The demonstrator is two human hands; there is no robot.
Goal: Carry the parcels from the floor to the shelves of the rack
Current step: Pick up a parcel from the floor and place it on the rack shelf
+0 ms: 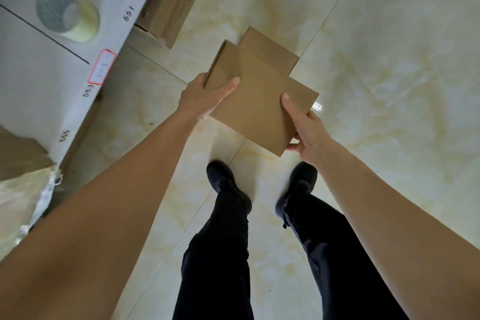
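Note:
I hold a flat brown cardboard parcel in both hands above the floor, in front of my feet. My left hand grips its left edge, thumb on top. My right hand grips its near right corner, thumb on top and fingers underneath. A second brown parcel shows just beyond and partly under the held one; I cannot tell whether it lies on the floor or is held too. The white rack shelf with number labels along its edge runs along the left.
A roll of clear tape lies on the rack shelf. Brown boxes sit on a lower shelf at top centre, another box at far left above a plastic-wrapped packet. Glossy beige tiled floor spreads to the right.

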